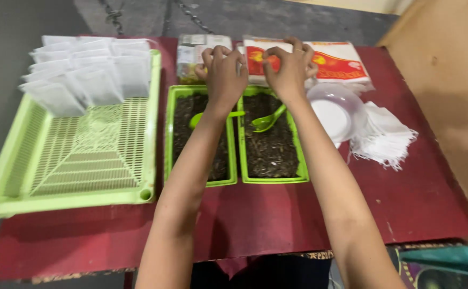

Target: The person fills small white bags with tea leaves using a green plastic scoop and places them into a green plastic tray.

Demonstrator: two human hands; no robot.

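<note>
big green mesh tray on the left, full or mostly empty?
Mostly empty. The green mesh tray holds white sachets only along its far end; the rest of its slotted floor is bare.

At the far edge of the red surface [276,214] lies a flat rectangular packet [335,61] in red and white with yellow markings, its left end partly behind both hands. Just to its left stands a smaller boxy package [191,56], pale and clear-wrapped with a light label. In the far end of the green tray [73,182], small white sachets [89,72] lean in overlapping rows.
</note>
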